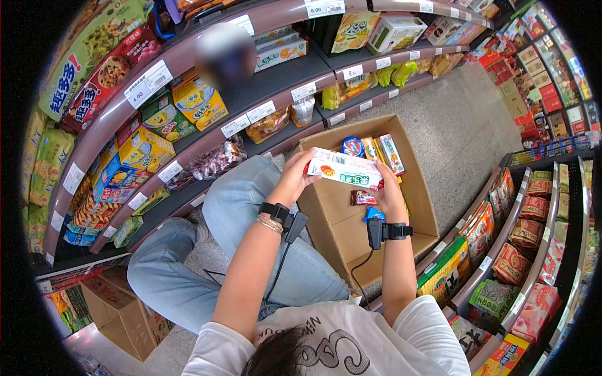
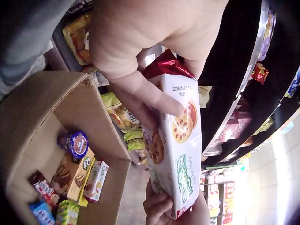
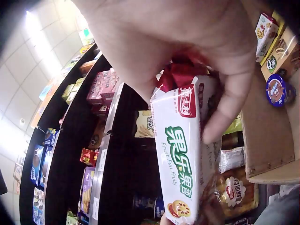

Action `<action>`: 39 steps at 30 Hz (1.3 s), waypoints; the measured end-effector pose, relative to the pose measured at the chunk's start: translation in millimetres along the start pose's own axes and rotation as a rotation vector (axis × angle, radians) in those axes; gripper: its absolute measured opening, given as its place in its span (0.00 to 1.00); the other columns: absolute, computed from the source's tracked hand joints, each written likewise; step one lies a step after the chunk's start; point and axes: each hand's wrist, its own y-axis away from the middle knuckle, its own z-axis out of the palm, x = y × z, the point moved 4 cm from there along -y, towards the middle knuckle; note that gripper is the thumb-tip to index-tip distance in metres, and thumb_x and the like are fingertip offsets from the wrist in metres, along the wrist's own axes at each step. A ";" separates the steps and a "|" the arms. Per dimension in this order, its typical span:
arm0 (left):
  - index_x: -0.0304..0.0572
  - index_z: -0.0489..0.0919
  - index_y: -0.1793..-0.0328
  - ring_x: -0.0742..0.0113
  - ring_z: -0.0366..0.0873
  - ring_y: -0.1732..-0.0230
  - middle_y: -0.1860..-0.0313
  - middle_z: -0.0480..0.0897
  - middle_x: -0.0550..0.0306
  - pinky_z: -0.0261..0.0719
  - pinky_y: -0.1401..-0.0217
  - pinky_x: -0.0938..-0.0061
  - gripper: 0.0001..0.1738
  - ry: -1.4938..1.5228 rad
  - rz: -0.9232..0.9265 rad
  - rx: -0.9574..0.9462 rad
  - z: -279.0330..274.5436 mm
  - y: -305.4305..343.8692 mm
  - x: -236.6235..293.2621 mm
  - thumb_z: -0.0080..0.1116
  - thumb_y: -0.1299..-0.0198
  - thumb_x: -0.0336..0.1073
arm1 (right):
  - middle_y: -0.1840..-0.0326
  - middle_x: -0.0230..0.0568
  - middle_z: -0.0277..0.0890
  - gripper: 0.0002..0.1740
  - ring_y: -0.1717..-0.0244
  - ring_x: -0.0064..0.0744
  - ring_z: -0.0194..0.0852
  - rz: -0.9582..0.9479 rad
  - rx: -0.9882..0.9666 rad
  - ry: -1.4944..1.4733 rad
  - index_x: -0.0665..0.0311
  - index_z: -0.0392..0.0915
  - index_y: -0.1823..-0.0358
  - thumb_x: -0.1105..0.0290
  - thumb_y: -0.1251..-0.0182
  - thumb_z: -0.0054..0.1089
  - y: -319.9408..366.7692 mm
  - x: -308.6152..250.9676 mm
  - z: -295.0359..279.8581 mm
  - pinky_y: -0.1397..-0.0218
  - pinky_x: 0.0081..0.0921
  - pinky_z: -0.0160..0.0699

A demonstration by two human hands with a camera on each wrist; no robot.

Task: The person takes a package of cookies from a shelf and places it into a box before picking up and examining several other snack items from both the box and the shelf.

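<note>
A white biscuit packet (image 1: 345, 168) with red crimped ends, green lettering and fruit-biscuit pictures is held up by both hands above an open cardboard box (image 1: 338, 235). My left hand (image 1: 295, 175) grips one end, its fingers along the printed side in the left wrist view. At the other end my right hand (image 1: 391, 195) grips the packet, the thumb and fingers around the red wrapper end (image 3: 180, 75). Inside the box lie a blue round tub (image 1: 353, 147), a similar white packet (image 1: 392, 153), a red snack packet (image 1: 363, 198) and a blue packet (image 1: 374, 214).
Curved shelves (image 1: 276, 103) of boxed and bagged snacks rise in front and to the left. More shelves (image 1: 501, 269) stand close on the right. A second cardboard box (image 1: 122, 307) sits at the lower left, beside the person's bent legs (image 1: 251, 194). Grey floor (image 1: 461, 131) extends beyond the box.
</note>
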 end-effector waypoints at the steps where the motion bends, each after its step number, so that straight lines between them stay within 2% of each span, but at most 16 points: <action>1: 0.44 0.74 0.50 0.70 0.80 0.57 0.56 0.80 0.57 0.85 0.65 0.75 0.18 -0.001 -0.006 -0.004 -0.6 -0.8 -0.7 0.62 0.40 0.46 | 0.55 0.37 0.77 0.17 0.54 0.29 0.78 0.005 -0.004 -0.008 0.60 0.74 0.49 0.59 0.33 0.57 0.0 0.2 -0.2 0.55 0.36 0.82; 4: 0.43 0.71 0.45 0.69 0.79 0.53 0.53 0.78 0.56 0.84 0.59 0.72 0.20 0.018 0.016 0.012 -2.7 -2.5 -3.2 0.61 0.41 0.41 | 0.51 0.40 0.77 0.20 0.51 0.32 0.78 -0.011 0.102 -0.011 0.64 0.70 0.43 0.65 0.34 0.59 -0.4 1.5 -2.9 0.51 0.35 0.82; 7: 0.44 0.68 0.40 0.66 0.77 0.50 0.49 0.77 0.56 0.81 0.51 0.66 0.24 -0.030 0.076 -0.019 -9.4 -11.9 -9.6 0.60 0.42 0.35 | 0.50 0.41 0.77 0.25 0.50 0.31 0.77 -0.064 -0.088 0.056 0.66 0.67 0.41 0.76 0.40 0.63 -7.5 3.0 -4.9 0.49 0.32 0.81; 10: 0.46 0.69 0.41 0.64 0.76 0.48 0.49 0.77 0.57 0.78 0.45 0.60 0.22 -0.050 0.124 -0.003 -11.9 -14.5 -10.3 0.58 0.42 0.33 | 0.48 0.40 0.77 0.30 0.49 0.31 0.78 -0.121 -0.129 0.076 0.67 0.67 0.42 0.86 0.48 0.65 -8.3 4.1 -7.2 0.47 0.30 0.80; 13: 0.48 0.71 0.42 0.63 0.76 0.48 0.49 0.77 0.59 0.76 0.44 0.58 0.19 0.027 0.128 -0.063 -8.0 -13.5 -6.4 0.57 0.40 0.34 | 0.43 0.41 0.74 0.33 0.45 0.32 0.75 -0.175 -0.172 0.149 0.66 0.69 0.44 0.90 0.55 0.66 -12.4 6.0 -11.3 0.44 0.30 0.78; 16: 0.50 0.73 0.44 0.64 0.75 0.47 0.49 0.76 0.60 0.76 0.44 0.57 0.16 0.128 -0.026 -0.015 -2.7 -6.6 -3.7 0.57 0.39 0.35 | 0.38 0.40 0.70 0.34 0.40 0.32 0.71 -0.291 -0.192 0.263 0.65 0.70 0.45 0.92 0.58 0.65 -12.3 5.1 -10.8 0.40 0.29 0.75; 19: 0.51 0.72 0.44 0.64 0.75 0.47 0.49 0.76 0.61 0.76 0.44 0.57 0.17 0.041 0.014 -0.005 -7.1 -12.4 -10.4 0.59 0.39 0.37 | 0.34 0.41 0.66 0.34 0.37 0.31 0.68 -0.310 -0.187 0.330 0.64 0.71 0.46 0.93 0.58 0.64 -7.3 2.2 -6.3 0.36 0.28 0.71; 22: 0.51 0.71 0.45 0.65 0.75 0.47 0.49 0.76 0.61 0.76 0.46 0.58 0.17 -0.014 0.110 0.015 -9.3 -14.5 -12.4 0.60 0.39 0.38 | 0.37 0.40 0.69 0.34 0.39 0.30 0.69 -0.286 -0.232 0.235 0.64 0.70 0.44 0.91 0.56 0.64 -2.0 0.5 1.9 0.36 0.28 0.70; 25: 0.50 0.71 0.44 0.65 0.75 0.46 0.48 0.75 0.61 0.76 0.46 0.60 0.18 -0.017 0.106 0.032 -11.2 -14.3 -11.1 0.60 0.39 0.38 | 0.41 0.40 0.71 0.32 0.41 0.29 0.70 -0.247 -0.219 0.226 0.65 0.68 0.42 0.88 0.51 0.64 -0.9 0.3 5.0 0.36 0.28 0.70; 28: 0.47 0.70 0.44 0.65 0.74 0.46 0.47 0.75 0.61 0.76 0.45 0.61 0.19 -0.029 0.083 0.042 -10.3 -12.2 -9.2 0.61 0.39 0.38 | 0.47 0.36 0.74 0.30 0.45 0.26 0.72 -0.319 -0.187 0.177 0.67 0.69 0.43 0.85 0.50 0.66 2.5 -3.6 12.5 0.41 0.25 0.71; 31: 0.45 0.64 0.36 0.64 0.72 0.42 0.42 0.73 0.58 0.74 0.42 0.60 0.28 -0.024 0.096 0.092 -11.2 -12.4 -7.6 0.63 0.41 0.38 | 0.47 0.39 0.75 0.29 0.46 0.27 0.73 -0.312 -0.212 0.209 0.69 0.67 0.42 0.83 0.47 0.66 -1.1 -1.0 11.2 0.39 0.27 0.71; 34: 0.45 0.51 0.27 0.61 0.70 0.39 0.38 0.68 0.54 0.70 0.37 0.60 0.43 0.026 0.140 0.158 -12.7 -12.1 -8.7 0.65 0.43 0.37 | 0.51 0.38 0.77 0.27 0.49 0.26 0.75 -0.319 -0.185 0.351 0.69 0.68 0.47 0.81 0.48 0.69 0.8 2.5 15.8 0.42 0.25 0.73; 37: 0.45 0.39 0.24 0.59 0.67 0.36 0.34 0.64 0.51 0.66 0.33 0.60 0.53 0.087 0.244 0.140 -12.4 -13.5 -9.1 0.66 0.44 0.34 | 0.54 0.38 0.77 0.24 0.53 0.24 0.76 -0.417 -0.156 0.439 0.67 0.69 0.52 0.79 0.49 0.71 10.0 2.7 31.1 0.45 0.23 0.73; 39: 0.40 0.41 0.24 0.58 0.67 0.36 0.34 0.64 0.48 0.65 0.32 0.61 0.52 0.140 0.229 0.083 -7.4 -13.2 -9.8 0.66 0.44 0.33 | 0.56 0.39 0.77 0.23 0.55 0.24 0.76 -0.461 -0.081 0.375 0.67 0.68 0.55 0.77 0.50 0.72 8.1 9.0 36.9 0.48 0.22 0.75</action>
